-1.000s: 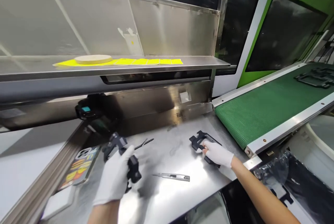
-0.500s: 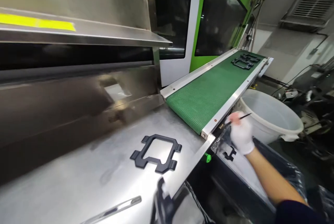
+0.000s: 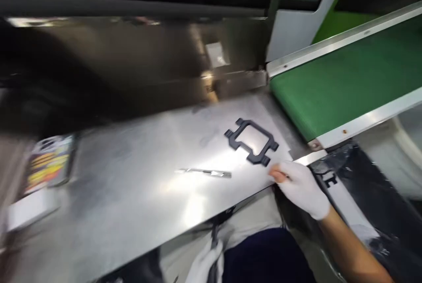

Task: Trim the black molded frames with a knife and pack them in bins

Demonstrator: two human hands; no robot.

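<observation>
Now, right hand (image 3: 301, 188): gloved, resting at the near edge of the steel table (image 3: 132, 186), fingers loosely curled and pointing toward the black frame (image 3: 251, 141); nothing clearly gripped, though blur hides the fingertips.
Left hand (image 3: 205, 265): gloved, low under the table edge near the lap, closed around a dark part (image 3: 214, 248); hard to tell exactly what.
Black frame: lying flat on the table, just beyond the right hand, apart from it, near the foot of the green belt (image 3: 343, 76).
Knife (image 3: 204, 172): slim metal one, flat on the table left of the frame, well clear of both hands.
Phone (image 3: 49, 164): far left of the table, face up, blurred.
Approach: best to come at the frame from its near lug, thumb under, fingers over.
Grip: pinch on a solid bar rather than a thin corner tab, so nothing flexes.
Lift: straight up before swinging aside, keeping away from the knife.
Risk: smooth steel, so likely to skate away if pushed rather than pinched.
</observation>
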